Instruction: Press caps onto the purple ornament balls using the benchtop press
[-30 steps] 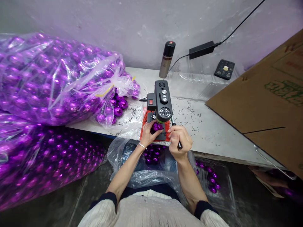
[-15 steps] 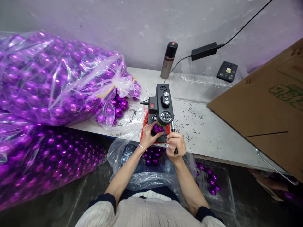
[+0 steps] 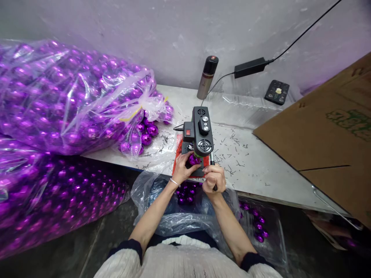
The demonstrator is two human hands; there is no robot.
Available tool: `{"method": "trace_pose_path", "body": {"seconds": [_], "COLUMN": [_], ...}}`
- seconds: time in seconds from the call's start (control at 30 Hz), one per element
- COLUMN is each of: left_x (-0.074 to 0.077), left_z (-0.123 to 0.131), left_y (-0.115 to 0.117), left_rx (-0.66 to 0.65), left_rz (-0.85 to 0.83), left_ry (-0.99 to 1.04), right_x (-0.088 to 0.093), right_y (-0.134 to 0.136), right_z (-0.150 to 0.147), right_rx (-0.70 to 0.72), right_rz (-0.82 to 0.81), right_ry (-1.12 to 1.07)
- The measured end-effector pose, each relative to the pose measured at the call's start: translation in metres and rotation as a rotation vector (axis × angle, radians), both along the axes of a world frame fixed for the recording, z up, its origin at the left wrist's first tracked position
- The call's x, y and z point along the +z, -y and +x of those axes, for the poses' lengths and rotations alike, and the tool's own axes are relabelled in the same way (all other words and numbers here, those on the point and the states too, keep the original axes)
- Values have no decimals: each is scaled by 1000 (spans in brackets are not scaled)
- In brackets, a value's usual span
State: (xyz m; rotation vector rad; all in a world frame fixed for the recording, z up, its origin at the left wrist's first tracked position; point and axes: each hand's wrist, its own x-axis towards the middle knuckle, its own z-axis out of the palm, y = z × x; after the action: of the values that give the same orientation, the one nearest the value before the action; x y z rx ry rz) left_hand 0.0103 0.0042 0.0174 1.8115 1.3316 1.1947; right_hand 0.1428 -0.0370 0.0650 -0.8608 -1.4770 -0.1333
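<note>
A small black bench drill (image 3: 200,131) stands on a red mat (image 3: 178,154) at the front edge of the white table (image 3: 261,170). My left hand (image 3: 181,170) is closed around a shiny purple ball (image 3: 193,159) and holds it under the drill head. My right hand (image 3: 213,179) is wrapped round the drill's black lever handle (image 3: 211,159), just right of the ball. Below my hands, an open plastic bag (image 3: 185,206) in my lap holds several purple balls.
Big clear bags of purple balls (image 3: 66,100) fill the left side. A cardboard sheet (image 3: 324,131) leans at the right. A spray can (image 3: 207,77), a power adapter (image 3: 251,66) and a black remote (image 3: 276,92) sit at the back. Dark shavings litter the table.
My right hand has pulled the lever handle down and towards me. The left hand keeps the ball under the drill head. The view has shifted slightly.
</note>
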Motion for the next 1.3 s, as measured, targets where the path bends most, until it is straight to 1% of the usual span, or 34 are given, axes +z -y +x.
{"method": "trace_pose_path", "body": {"seconds": [0.07,0.17,0.27,0.33,0.4,0.47,0.53,0.6,0.7,0.77,0.8,0.83,0.87,0.9,0.93,0.97,1.0,1.03,1.1,1.13,1.2,1.3], "left_x": [-3,-5,-7,-8,-9,-10,-10,-11,-14,-15,-13,-10,-4,3,13,23,35,46,65,72,79,77], "left_z": [0,-1,-1,-1,-1,-2,-4,-9,-20,-29,-35,-41,-48,-56,-64,-72,-80,-88,-99,-103,-108,-112], "left_y": [0,-1,-2,-4,-5,-1,11,31,62,69,65,56,42,24,4,-19,-41,-62,-94,-105,-118,-120], "left_rx": [5,13,7,0,4,13,12,-14,-88,-127,-124,-92,-30,63,196,331,440,523,635,655,625,542], "left_rz": [63,126,138,137,143,162,189,231,301,322,321,315,300,275,240,183,102,7,-166,-227,-315,-357], "left_ry": [-51,-80,-86,-82,-73,-61,-69,-113,-218,-266,-279,-291,-304,-326,-357,-402,-467,-540,-670,-725,-814,-843], "right_x": [-2,-4,3,15,33,53,69,75,70,63,61,59,57,57,57,58,58,59,59,59,58,57], "right_y": [-1,-2,-1,2,4,6,6,7,7,7,7,7,7,7,6,6,6,6,7,7,7,8], "right_z": [0,-1,-1,-1,-1,-1,-1,0,1,2,3,3,3,3,3,3,3,3,3,3,3,3], "right_rx": [15,50,46,17,-6,-16,-15,-4,17,25,26,26,24,21,18,16,16,19,23,24,23,22], "right_rz": [5,30,16,-20,-70,-138,-185,-189,-152,-133,-127,-119,-112,-107,-101,-96,-94,-94,-98,-101,-103,-98], "right_ry": [-8,53,63,13,-21,-41,-48,-42,-17,3,10,15,17,20,22,24,28,34,48,53,59,54]}}
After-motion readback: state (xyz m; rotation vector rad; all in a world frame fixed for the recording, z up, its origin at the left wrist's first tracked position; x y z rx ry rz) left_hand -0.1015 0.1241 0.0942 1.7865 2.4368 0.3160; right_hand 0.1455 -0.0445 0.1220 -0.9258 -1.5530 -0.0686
